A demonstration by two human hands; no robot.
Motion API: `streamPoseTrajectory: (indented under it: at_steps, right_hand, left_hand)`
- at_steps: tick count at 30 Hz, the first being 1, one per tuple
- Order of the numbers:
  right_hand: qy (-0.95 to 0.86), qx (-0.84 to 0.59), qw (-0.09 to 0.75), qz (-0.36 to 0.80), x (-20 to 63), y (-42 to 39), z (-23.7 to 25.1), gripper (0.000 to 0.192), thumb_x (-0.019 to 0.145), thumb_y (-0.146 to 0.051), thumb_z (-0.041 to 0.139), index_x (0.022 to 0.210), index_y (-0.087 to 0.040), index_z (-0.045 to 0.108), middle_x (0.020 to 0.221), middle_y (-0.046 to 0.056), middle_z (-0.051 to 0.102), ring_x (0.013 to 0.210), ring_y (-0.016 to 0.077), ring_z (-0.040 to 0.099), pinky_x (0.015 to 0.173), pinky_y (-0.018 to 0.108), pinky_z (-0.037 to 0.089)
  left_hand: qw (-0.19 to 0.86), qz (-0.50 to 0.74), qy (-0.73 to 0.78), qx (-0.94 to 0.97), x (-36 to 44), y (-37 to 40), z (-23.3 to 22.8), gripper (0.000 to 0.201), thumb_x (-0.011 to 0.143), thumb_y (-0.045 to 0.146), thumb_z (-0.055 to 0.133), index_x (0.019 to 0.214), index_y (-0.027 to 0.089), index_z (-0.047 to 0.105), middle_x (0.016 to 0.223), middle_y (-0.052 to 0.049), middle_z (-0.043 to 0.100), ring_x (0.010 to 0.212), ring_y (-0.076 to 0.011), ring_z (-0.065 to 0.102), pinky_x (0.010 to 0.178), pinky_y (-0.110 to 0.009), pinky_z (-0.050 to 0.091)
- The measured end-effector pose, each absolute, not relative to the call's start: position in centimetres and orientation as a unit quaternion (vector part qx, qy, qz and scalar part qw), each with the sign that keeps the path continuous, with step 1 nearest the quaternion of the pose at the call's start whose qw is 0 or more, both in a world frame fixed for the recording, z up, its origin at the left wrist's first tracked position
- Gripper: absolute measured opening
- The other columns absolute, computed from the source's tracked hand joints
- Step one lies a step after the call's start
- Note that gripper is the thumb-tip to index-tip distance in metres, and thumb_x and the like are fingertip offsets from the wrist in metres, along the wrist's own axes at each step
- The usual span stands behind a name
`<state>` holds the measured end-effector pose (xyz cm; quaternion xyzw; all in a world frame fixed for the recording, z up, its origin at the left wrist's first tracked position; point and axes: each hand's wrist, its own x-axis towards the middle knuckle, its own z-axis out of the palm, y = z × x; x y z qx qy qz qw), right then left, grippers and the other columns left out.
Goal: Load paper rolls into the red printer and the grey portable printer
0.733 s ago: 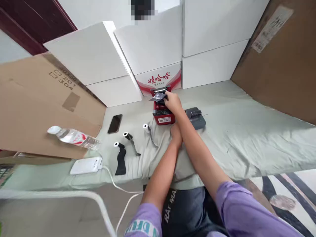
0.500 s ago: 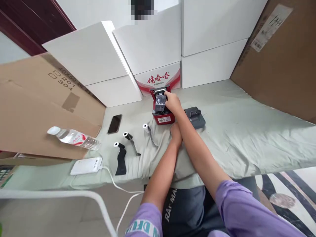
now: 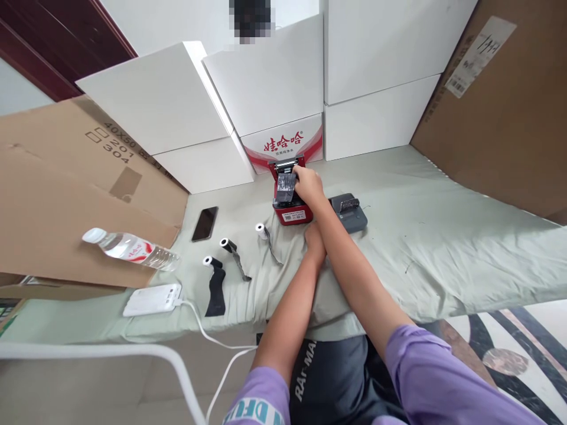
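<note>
Evidently, your right hand [image 3: 309, 185] has its fingers pinching the dark strip [image 3: 286, 186] over the open red printer [image 3: 294, 216], where a skewed pull could tear it, while your left hand's [image 3: 313, 237] fingers, near the printer's near right corner, I cannot judge.

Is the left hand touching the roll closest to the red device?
Apart. The head view shows a stretch of pale green cloth between the left hand and that roll.

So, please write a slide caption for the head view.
Right hand holds dark paper at an open red printer.
</note>
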<state>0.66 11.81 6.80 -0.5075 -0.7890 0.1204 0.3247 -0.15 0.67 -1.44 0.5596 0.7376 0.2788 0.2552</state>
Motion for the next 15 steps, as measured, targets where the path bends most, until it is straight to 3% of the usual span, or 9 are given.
streamPoseTrajectory:
  at_steps: [7,15]
  right_hand:
    - [-0.803,-0.502,0.292,0.134,0.4,11.3,6.9,0.029,0.092,-0.014,0.050,0.109,-0.022,0.072,0.109,0.011,0.077,0.104,0.0311,0.066,0.089,0.038,0.042]
    - [-0.796,-0.512,0.284,0.153,0.4,11.5,6.7,0.029,0.086,-0.009,0.053,0.104,-0.022,0.073,0.107,0.010,0.077,0.107,0.0307,0.067,0.095,0.041,0.041]
  left_hand:
    - [0.251,0.263,0.738,0.568,-0.2,1.4,-2.9,0.025,0.090,0.014,0.051,0.079,0.017,0.072,0.097,-0.018,0.076,0.101,-0.0355,0.071,0.092,-0.044,0.055]
    - [0.256,0.230,0.745,0.571,-0.1,0.9,-1.8,0.032,0.098,0.019,0.045,0.085,0.014,0.074,0.106,-0.022,0.076,0.104,-0.0344,0.070,0.091,-0.040,0.054]
